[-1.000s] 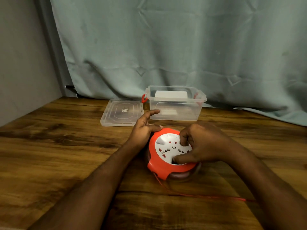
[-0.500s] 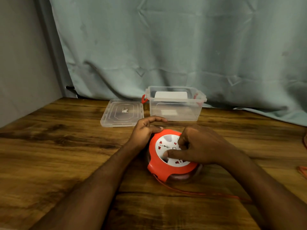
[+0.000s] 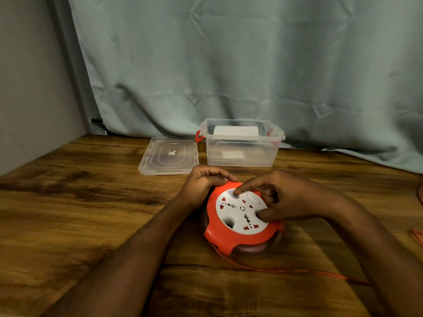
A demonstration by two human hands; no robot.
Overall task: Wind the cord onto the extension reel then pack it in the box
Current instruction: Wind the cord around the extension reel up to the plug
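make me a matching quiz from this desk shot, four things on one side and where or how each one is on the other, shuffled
Things:
1. storage box
2. lid
3. extension reel
4. cord

States:
A. trailing along the table toward the right
B. flat on the table, left of the box
C. held under both hands
D. open, standing by the curtain

Pairs: 1-D, 2-B, 3-C, 4-A

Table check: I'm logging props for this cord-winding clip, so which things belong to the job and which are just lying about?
Part of the job:
extension reel
red cord
clear box
lid
left hand, gripping the reel's rim
right hand, fingers on the white face

Just there:
curtain
wooden table
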